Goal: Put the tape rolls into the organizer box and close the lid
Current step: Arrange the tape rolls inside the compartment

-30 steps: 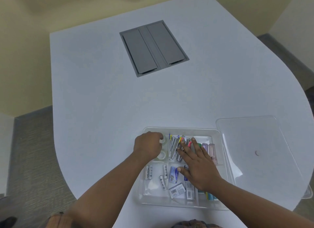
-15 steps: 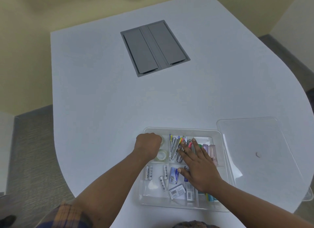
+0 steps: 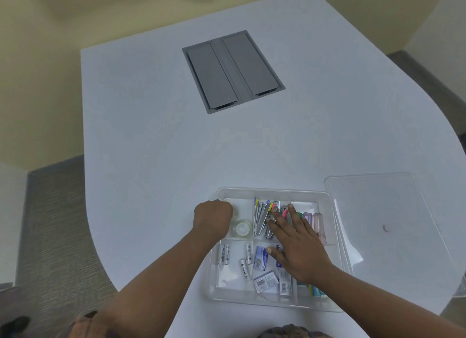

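The clear organizer box [image 3: 277,191] sits at the near table edge. Its clear lid [image 3: 383,226] lies flat to the right, apart from the box. One clear tape roll [image 3: 242,228] lies in the box's far-left compartment. A second tape roll [image 3: 236,211] sits just beyond it, partly hidden under the curled fingers of my left hand [image 3: 213,219], which is closed over that compartment's left edge. My right hand [image 3: 295,247] rests flat with fingers spread on the middle of the box, holding nothing.
The other compartments hold metal clips [image 3: 262,219], batteries [image 3: 223,254], small staple packets [image 3: 266,283] and pastel cases [image 3: 318,224]. A grey cable hatch [image 3: 233,71] is set into the white table [image 3: 151,148] further back. The table's curved edge runs close on the left and right.
My left hand has lowered the tape roll into the far-left compartment and drawn slightly left. My right hand has stayed put on the box.
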### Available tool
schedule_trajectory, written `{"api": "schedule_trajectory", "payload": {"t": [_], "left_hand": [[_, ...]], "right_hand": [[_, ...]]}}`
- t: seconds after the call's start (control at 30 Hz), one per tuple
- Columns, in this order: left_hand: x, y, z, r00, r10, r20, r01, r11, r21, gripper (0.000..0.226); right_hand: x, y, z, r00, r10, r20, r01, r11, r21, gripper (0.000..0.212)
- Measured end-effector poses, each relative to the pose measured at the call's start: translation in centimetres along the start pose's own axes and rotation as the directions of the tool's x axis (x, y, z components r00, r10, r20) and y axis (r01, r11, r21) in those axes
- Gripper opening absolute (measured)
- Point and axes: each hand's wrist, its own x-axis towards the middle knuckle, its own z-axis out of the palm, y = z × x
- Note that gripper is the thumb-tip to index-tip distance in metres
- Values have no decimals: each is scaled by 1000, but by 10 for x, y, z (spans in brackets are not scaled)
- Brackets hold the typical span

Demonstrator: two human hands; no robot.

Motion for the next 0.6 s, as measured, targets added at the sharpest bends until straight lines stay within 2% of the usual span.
{"api": "schedule_trajectory", "payload": {"t": [0.1, 0.13, 0.23, 0.3, 0.47, 0.6], "left_hand": [[1, 3, -6, 998, 12, 60, -14, 999, 31, 15], [1, 4, -8, 993, 30, 112, -35, 999, 40, 18], [0, 7, -13, 947, 68, 314, -66, 998, -17, 50], [0, 8, -15, 915, 65, 397, -35, 996, -83, 59], [0, 11, -17, 910, 31, 414, 43, 985, -168, 77], [2, 14, -15, 930, -4, 367, 84, 976, -203, 86]], "right_hand": [[1, 0, 0, 1000, 5, 5, -5, 1000, 3, 72], [1, 0, 0, 1000, 5, 7, -5, 1000, 4, 72], [0, 1, 1, 1000, 4, 9, -4, 1000, -2, 72], [0, 1, 1, 1000, 6, 5, -6, 1000, -6, 72], [1, 1, 1, 1000, 3, -4, -3, 1000, 9, 72], [1, 2, 2, 1000, 3, -10, -3, 1000, 7, 71]]}}
